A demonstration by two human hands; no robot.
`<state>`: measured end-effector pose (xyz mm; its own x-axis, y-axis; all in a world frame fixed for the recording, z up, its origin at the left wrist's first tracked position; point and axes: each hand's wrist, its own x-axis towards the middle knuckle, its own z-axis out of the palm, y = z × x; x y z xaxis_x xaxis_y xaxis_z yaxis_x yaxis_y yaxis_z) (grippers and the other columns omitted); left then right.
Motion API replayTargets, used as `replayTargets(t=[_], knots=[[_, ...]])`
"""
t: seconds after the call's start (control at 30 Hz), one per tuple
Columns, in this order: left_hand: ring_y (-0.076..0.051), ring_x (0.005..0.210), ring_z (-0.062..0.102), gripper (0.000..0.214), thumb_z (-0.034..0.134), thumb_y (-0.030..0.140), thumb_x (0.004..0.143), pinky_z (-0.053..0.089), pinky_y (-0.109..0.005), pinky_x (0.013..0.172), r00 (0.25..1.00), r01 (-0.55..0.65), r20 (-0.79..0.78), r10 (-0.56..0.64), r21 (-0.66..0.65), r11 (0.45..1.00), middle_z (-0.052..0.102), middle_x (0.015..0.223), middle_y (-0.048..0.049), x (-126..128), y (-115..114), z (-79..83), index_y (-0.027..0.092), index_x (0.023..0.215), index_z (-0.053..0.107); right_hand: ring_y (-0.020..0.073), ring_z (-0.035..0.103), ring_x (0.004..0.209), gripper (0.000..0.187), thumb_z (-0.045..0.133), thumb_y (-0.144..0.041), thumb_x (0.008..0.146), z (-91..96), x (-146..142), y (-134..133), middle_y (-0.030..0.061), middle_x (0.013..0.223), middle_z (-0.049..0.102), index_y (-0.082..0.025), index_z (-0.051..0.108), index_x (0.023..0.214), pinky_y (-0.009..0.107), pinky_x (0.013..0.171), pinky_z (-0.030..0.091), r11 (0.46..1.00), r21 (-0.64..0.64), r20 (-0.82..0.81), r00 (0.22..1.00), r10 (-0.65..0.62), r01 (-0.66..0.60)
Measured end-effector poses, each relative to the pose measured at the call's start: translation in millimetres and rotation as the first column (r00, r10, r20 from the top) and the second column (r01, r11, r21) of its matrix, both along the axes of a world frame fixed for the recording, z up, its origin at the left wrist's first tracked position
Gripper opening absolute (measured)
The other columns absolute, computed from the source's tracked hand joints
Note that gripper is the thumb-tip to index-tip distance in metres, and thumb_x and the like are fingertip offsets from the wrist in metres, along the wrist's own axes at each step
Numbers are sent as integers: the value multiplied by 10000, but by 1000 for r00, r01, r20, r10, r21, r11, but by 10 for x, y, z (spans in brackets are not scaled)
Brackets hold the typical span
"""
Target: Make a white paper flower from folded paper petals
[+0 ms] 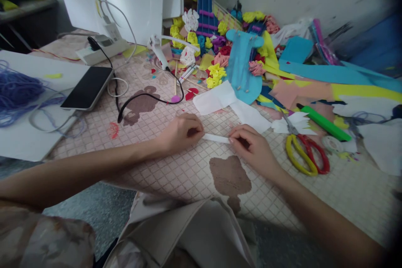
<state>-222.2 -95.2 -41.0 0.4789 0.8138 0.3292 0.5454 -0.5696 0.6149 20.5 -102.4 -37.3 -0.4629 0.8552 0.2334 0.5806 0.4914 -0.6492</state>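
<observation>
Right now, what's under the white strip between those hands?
The left hand and right hand hold the white strip over a diamond-patterned tablecloth, visible along both long edges. Whatever lies directly beneath the strip is covered and can't be seen.

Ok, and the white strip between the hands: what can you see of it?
The white strip is narrow, plain and looks like paper. It runs nearly straight from side to side, its right end slightly lower. The left hand pinches one end and the right hand the other, hiding both tips. It is over the checked tablecloth; whether it touches the cloth is unclear.
</observation>
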Motion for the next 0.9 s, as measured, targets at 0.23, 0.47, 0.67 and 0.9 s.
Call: replayTargets(t=[0.23, 0.47, 0.67, 0.9], knots=[[-102, 645, 497, 128, 584, 138, 742, 391, -224, 610, 995, -29, -94, 25, -43, 999, 552, 689, -13, 6, 91, 15, 132, 619, 551, 118, 488, 645, 125, 576, -155, 780, -4, -23, 82, 23, 833, 533, -185, 526, 669, 269, 564, 378, 999, -30, 40, 998, -38, 40], [-86, 613, 468, 159, 600, 140, 711, 367, -214, 588, 994, -35, -108, 26, -89, 995, 528, 671, 0, 5, 118, 42, 137, 579, 511, 119, 489, 662, 128, 577, -147, 769, 17, -37, 82, 19, 831, 513, -185, 515, 664, 268, 577, 385, 998, -60, 66, 997, -31, 35], [-106, 687, 511, 50, 634, 136, 685, 408, -216, 616, 995, -70, -81, 61, -112, 991, 561, 761, -13, -11, 116, 43, 137, 715, 593, 122, 499, 688, 69, 610, -151, 750, 52, -22, 129, 16, 853, 500, -189, 556, 769, 257, 585, 407, 994, -106, 112, 993, -25, 37], [-111, 712, 531, 57, 585, 103, 708, 425, -216, 633, 996, -12, -86, 2, -118, 993, 582, 785, -24, -16, 111, 59, 144, 719, 624, 121, 493, 663, 60, 588, -170, 779, 104, -20, 220, 7, 793, 501, -186, 553, 733, 261, 596, 396, 987, -151, 206, 975, 79, -48]])
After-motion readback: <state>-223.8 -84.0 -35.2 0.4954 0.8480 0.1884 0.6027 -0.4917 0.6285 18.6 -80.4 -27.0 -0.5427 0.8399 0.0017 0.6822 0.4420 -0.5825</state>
